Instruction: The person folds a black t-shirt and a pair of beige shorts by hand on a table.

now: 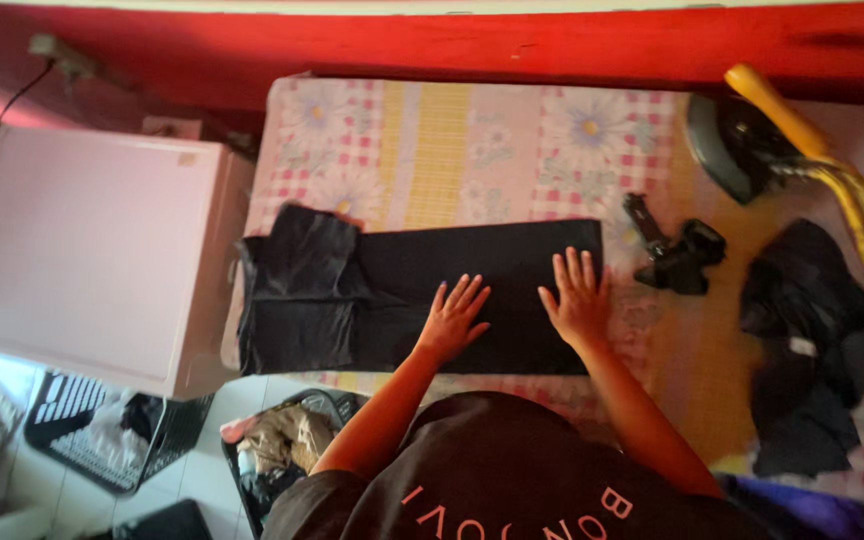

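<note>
Both hands flat, fingers spread, grip released: left hand point(452, 318) and right hand point(578, 296) press on the black garment point(402, 295), laid across the checked surface point(472, 140), iron point(752, 135) far right.

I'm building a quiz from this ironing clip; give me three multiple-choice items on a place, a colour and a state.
1. Where does the iron sit?
A. far right of the table
B. on the garment
C. on the floor

2. What colour is the flat garment under the hands?
A. white
B. black
C. yellow

3. How are the left hand and right hand held?
A. fists
B. gripping the iron
C. open, palms down

Answers: 1 A, it stands at the far right beside the cord; 2 B, the cloth is black; 3 C, fingers are spread flat on the garment.
</note>
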